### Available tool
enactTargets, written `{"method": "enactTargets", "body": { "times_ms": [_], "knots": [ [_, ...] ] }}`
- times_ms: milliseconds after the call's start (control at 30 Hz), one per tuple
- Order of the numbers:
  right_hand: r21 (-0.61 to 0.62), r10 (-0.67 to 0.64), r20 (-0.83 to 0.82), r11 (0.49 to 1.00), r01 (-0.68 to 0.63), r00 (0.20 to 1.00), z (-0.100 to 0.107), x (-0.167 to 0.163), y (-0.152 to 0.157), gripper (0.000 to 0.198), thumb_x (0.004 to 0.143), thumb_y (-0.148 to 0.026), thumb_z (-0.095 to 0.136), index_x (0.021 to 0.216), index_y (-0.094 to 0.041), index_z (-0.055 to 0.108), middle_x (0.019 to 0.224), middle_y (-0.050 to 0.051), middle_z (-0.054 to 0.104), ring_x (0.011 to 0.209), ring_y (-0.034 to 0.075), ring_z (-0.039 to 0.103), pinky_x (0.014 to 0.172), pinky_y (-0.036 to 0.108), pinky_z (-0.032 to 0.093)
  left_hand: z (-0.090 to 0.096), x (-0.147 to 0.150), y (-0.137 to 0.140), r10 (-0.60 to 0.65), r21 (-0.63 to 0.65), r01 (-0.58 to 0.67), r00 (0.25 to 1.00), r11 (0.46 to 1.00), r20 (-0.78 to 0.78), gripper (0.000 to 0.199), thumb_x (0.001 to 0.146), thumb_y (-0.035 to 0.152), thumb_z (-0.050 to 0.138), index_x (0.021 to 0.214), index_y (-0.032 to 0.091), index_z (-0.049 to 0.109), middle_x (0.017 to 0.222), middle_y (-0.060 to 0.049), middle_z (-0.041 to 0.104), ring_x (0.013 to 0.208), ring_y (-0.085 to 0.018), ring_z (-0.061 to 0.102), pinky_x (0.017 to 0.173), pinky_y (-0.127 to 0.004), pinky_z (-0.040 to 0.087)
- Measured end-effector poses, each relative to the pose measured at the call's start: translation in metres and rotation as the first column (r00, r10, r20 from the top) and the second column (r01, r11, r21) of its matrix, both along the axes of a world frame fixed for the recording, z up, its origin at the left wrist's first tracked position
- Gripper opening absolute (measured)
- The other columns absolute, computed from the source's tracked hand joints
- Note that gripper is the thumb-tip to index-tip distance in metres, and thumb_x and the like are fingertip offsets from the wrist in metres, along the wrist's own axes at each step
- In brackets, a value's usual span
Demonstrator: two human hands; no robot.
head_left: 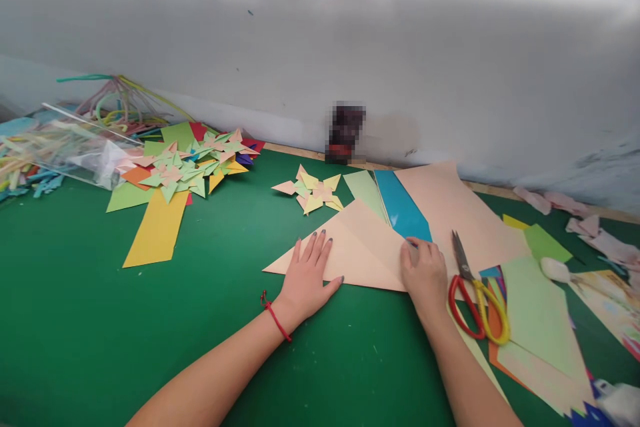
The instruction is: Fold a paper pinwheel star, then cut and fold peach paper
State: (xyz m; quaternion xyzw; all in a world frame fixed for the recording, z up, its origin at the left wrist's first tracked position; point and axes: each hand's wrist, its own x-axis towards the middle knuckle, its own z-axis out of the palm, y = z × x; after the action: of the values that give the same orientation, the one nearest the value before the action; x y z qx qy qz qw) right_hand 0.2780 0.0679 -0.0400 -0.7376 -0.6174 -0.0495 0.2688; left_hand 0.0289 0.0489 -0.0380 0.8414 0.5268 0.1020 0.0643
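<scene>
The fingers [315, 248] of the left hand [306, 280] lie spread and flat, released, pressing down on a peach paper triangle [350, 250] folded from a larger sheet. A red string [275, 319] circles that wrist. The right hand [425, 273] is curled, its fingers bent in on the triangle's right edge, pinching or pressing the fold; which of the two I cannot tell. The triangle lies on the green counter [150, 320], near its middle, its long edge toward the person.

Under and behind the triangle lie a blue sheet [400, 210], a pale green sheet [367, 190] and a large peach sheet [450, 207]. Just right of the right hand lie scissors [473, 297] with red and yellow handles, blades pointing away. Beyond them lie more light green and orange sheets [540, 320].

Behind the triangle sits a folded paper star [313, 190] in peach and yellow. Well to the left lies a heap of folded stars [193, 163] on coloured sheets, with a yellow strip [157, 230] sticking out. A clear plastic box [75, 147] lies on its side at far left, with pipe cleaners [120, 103] behind it.
</scene>
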Motion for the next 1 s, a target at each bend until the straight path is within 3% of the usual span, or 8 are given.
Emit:
{"method": "enactTargets", "body": {
  "times_ms": [200,400,467,733,833,900,1000],
  "knots": [
    [-0.136,-0.068,-0.388,0.991,0.016,0.919,0.013,0.014,0.000,0.038,0.079,-0.047,0.048,0.095,-0.017,0.063,0.089,0.010,0.065,0.083,0.025,0.059,0.070,0.034,0.044,0.000,-0.001,0.000,0.004,-0.004,-0.004,1.000,1.000,0.001,0.064,0.088,0.054,0.031,0.142,0.021,0.021,0.150,-0.008,0.015,0.137,-0.026,0.012,0.110,-0.051,0.012],
    [-0.175,-0.119,-0.745,0.984,-0.020,0.656,0.016,0.014,-0.010,0.044,0.073,-0.053,0.057,0.097,-0.017,0.063,0.092,0.008,0.067,0.076,0.021,0.061,0.062,0.029,0.049,0.000,-0.001,0.001,0.027,0.001,-0.027,1.000,1.000,0.008,0.064,0.087,0.053,0.032,0.142,0.021,0.022,0.150,-0.008,0.015,0.137,-0.027,0.013,0.110,-0.051,0.014],
    [-0.212,-0.138,-0.771,0.976,-0.046,0.621,0.017,0.012,-0.016,0.042,0.073,-0.052,0.058,0.096,-0.018,0.064,0.096,0.008,0.067,0.083,0.023,0.062,0.066,0.030,0.050,0.000,-0.001,0.000,0.030,0.000,-0.030,1.000,1.000,0.008,0.063,0.088,0.053,0.032,0.141,0.021,0.023,0.150,-0.008,0.015,0.137,-0.026,0.013,0.110,-0.050,0.013],
    [-0.384,-0.158,-0.664,0.911,-0.151,0.731,0.029,0.003,-0.028,0.045,0.067,-0.048,0.066,0.097,-0.013,0.067,0.101,0.013,0.069,0.097,0.031,0.062,0.081,0.040,0.050,0.000,-0.001,0.000,0.024,0.003,-0.024,0.999,1.000,0.023,0.060,0.089,0.052,0.028,0.141,0.022,0.023,0.150,-0.007,0.016,0.137,-0.026,0.014,0.110,-0.050,0.014],
    [-0.370,-0.112,-0.662,0.909,-0.193,0.741,0.029,-0.001,-0.033,0.046,0.069,-0.047,0.063,0.102,-0.014,0.066,0.105,0.012,0.067,0.099,0.029,0.061,0.082,0.040,0.049,0.001,-0.001,0.000,0.026,-0.008,-0.026,1.000,1.000,0.016,0.060,0.089,0.052,0.027,0.141,0.021,0.024,0.150,-0.008,0.015,0.137,-0.026,0.014,0.110,-0.050,0.013],
    [-0.327,-0.078,-0.667,0.924,-0.196,0.741,0.027,-0.003,-0.037,0.044,0.071,-0.047,0.061,0.102,-0.016,0.065,0.105,0.011,0.068,0.090,0.027,0.064,0.075,0.036,0.051,0.001,-0.001,0.001,0.026,-0.010,-0.026,1.000,1.000,0.016,0.061,0.089,0.052,0.028,0.141,0.021,0.024,0.150,-0.008,0.015,0.137,-0.026,0.014,0.110,-0.051,0.013],
    [-0.369,-0.100,-0.620,0.912,-0.177,0.778,0.022,-0.007,-0.042,0.037,0.072,-0.051,0.058,0.077,-0.015,0.068,0.071,0.009,0.070,0.057,0.022,0.062,0.051,0.031,0.048,0.001,0.000,0.001,0.023,-0.004,-0.023,0.999,1.000,0.026,0.063,0.088,0.054,0.030,0.141,0.021,0.024,0.150,-0.009,0.016,0.137,-0.027,0.014,0.109,-0.052,0.013]
  ]
}}
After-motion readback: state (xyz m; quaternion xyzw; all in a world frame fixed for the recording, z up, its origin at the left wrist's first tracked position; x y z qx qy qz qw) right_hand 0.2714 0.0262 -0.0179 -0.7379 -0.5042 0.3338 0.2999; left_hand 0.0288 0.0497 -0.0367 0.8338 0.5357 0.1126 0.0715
